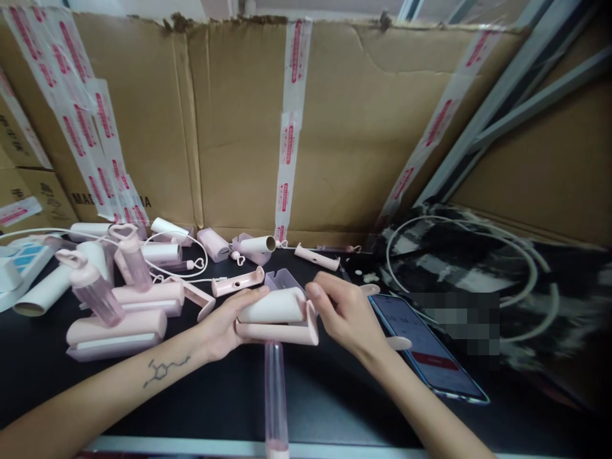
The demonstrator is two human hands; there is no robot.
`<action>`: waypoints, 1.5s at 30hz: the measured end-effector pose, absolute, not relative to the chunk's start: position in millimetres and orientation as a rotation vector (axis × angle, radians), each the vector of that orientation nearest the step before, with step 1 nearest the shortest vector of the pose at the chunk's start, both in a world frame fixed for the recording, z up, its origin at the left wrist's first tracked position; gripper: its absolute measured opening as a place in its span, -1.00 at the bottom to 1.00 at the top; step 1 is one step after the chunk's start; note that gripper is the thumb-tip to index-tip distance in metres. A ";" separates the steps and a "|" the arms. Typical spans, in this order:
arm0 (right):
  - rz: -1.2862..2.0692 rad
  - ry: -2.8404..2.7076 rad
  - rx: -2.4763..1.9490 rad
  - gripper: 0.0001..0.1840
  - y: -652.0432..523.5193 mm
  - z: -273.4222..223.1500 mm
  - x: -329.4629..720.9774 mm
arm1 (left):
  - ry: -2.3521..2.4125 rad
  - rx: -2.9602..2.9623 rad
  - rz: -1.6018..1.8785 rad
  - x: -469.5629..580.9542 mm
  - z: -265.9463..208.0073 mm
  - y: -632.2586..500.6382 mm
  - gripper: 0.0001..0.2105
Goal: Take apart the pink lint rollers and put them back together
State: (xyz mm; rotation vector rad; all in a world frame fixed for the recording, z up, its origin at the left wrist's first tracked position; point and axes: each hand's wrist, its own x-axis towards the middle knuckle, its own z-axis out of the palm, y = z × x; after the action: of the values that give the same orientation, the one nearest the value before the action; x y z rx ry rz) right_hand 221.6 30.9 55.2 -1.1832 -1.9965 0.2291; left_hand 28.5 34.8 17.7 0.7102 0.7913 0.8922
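A lint roller [282,333] with a pale pink frame and a white paper roll [270,307] is held across the middle of the work surface. My left hand [227,328] is closed around its left end, thumb on top of the roll. At the opposite end, my right hand [342,309] is curled, with thumb and fingertips pinching the edge by the frame's end piece. A clear pink tube handle [275,395] extends below the frame toward the front edge. Whether the tube is joined to the frame is hidden.
Several assembled pink rollers [117,331] and loose white rolls [43,293] crowd the left side. Loose pink frame parts [238,280] lie behind my hands. A phone [425,350] rests at right, beside a coiled white cable [535,274]. A taped cardboard wall [239,127] closes the back.
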 end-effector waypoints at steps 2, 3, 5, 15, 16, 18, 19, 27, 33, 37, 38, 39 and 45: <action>0.244 -2.017 -1.080 -0.49 30.5 55.9 224.1 | 0.761 0.745 0.927 28.2 21.0 32.9 -0.59; 0.313 -2.051 -1.000 -0.44 30.2 55.4 224.3 | 0.743 0.761 0.947 28.0 23.2 31.9 -0.59; 0.475 -2.150 -0.842 -0.17 29.1 52.8 222.5 | 0.715 0.777 0.984 27.7 27.9 30.0 -0.58; 0.572 -2.067 -0.560 -0.29 27.7 37.3 212.6 | 0.686 0.747 0.922 28.1 28.9 26.5 -0.64; 0.544 -2.073 -0.589 -0.27 28.4 38.4 213.8 | 0.674 0.735 0.928 26.9 30.0 27.8 -0.63; 0.405 -2.064 -0.619 -0.22 30.5 41.7 218.0 | 0.661 0.713 0.948 24.2 33.8 31.1 -0.62; 0.284 -2.062 -0.611 -0.20 31.8 43.6 220.8 | 0.656 0.703 0.959 22.9 36.2 32.7 -0.62; -0.861 -2.318 -0.548 -0.53 35.5 48.8 238.8 | 0.579 0.712 0.894 20.4 45.6 35.4 -0.51; -0.539 -2.106 -1.128 -0.57 40.0 63.5 254.6 | 0.514 0.861 0.837 15.2 41.0 43.7 -0.34; -0.250 -1.920 -1.386 -0.61 40.5 73.3 260.0 | 0.826 1.534 1.039 18.2 21.6 44.4 -0.45; -0.221 -1.911 -1.444 -0.60 40.5 73.3 259.2 | 0.878 1.714 1.065 19.4 16.6 43.2 -0.45; -0.219 -1.920 -1.502 -0.59 40.6 72.5 257.7 | 0.909 1.865 1.069 20.5 12.0 41.8 -0.44; -0.317 -2.252 -1.589 -0.58 37.8 68.9 252.2 | 0.995 2.130 1.066 21.7 -3.7 40.0 -0.36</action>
State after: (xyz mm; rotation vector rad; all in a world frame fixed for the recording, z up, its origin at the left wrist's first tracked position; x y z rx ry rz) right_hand 252.2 37.8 68.9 -1.5885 -2.2521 -0.3165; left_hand 21.7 40.0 -3.7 2.1297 0.9947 1.0663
